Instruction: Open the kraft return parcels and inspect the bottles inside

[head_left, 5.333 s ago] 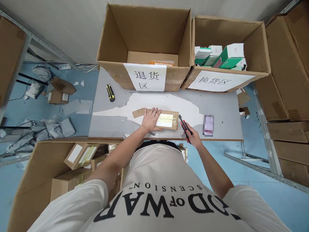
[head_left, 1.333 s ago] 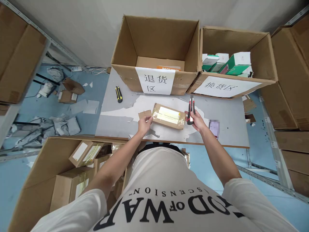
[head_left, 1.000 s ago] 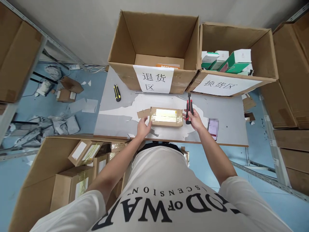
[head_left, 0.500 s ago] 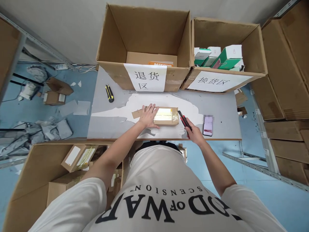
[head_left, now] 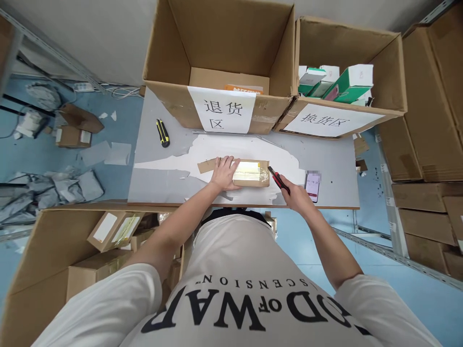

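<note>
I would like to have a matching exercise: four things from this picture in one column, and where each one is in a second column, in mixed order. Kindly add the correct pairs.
Things
1. yellow-and-black cutter
2. red-and-black cutter
3. taped parcel
4. phone

Places
A. under the left hand
B. on the right part of the table
C. in the right hand
D. on the left part of the table

Pairs: 1-D, 2-C, 3-A, 4-B
</note>
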Motion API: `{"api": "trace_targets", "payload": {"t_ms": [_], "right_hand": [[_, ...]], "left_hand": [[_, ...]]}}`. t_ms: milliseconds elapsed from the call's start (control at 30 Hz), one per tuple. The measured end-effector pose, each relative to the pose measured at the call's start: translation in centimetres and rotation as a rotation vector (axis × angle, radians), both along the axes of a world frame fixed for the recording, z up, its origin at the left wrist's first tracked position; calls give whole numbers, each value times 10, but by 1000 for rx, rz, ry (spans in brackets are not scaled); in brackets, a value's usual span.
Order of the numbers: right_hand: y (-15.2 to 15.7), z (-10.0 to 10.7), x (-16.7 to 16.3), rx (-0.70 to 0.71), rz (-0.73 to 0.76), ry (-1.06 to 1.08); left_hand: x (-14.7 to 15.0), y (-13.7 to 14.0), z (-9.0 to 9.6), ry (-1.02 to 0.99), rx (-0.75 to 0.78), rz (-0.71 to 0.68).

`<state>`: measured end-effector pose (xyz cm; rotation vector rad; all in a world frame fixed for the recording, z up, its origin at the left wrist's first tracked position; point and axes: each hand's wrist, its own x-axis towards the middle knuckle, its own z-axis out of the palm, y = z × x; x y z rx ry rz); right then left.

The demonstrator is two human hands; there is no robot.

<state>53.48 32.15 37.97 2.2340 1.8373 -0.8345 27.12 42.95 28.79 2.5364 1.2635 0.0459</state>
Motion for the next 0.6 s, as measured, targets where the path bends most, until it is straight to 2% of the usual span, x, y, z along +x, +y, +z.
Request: {"api": "trace_targets", "payload": {"t_ms": [133, 400, 600], "right_hand": [[-7, 4, 5, -5, 60, 19], [-22, 12, 10, -7, 84, 58], [-45, -4, 11, 26, -101, 269]], "left_hand": [[0, -2, -1, -3, 9, 9], [-1, -5, -3, 0, 20, 18], [-1, -6, -2, 4, 6, 21]]}}
